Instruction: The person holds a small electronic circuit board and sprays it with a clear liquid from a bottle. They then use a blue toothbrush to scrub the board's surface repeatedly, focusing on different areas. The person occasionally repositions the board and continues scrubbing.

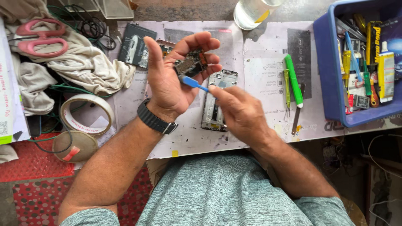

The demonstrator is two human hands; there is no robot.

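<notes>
Left hand (169,79) raised above the work mat (259,62), fingers curled round a small circuit board (191,63) — held at the fingertips. Right hand (238,111) pinches a blue brush (193,82), its head touching the board. Open phone frame (217,100) lies on the mat below — green screwdrivers (293,81) beside it.

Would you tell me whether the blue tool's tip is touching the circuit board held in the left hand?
Touching. The head view shows the blue tool, gripped by the right hand, meeting the lower edge of the circuit board in the left hand.

Bright, even daylight, soft shadows under the hands, slight wide-angle stretch at edges, mostly sharp.
</notes>
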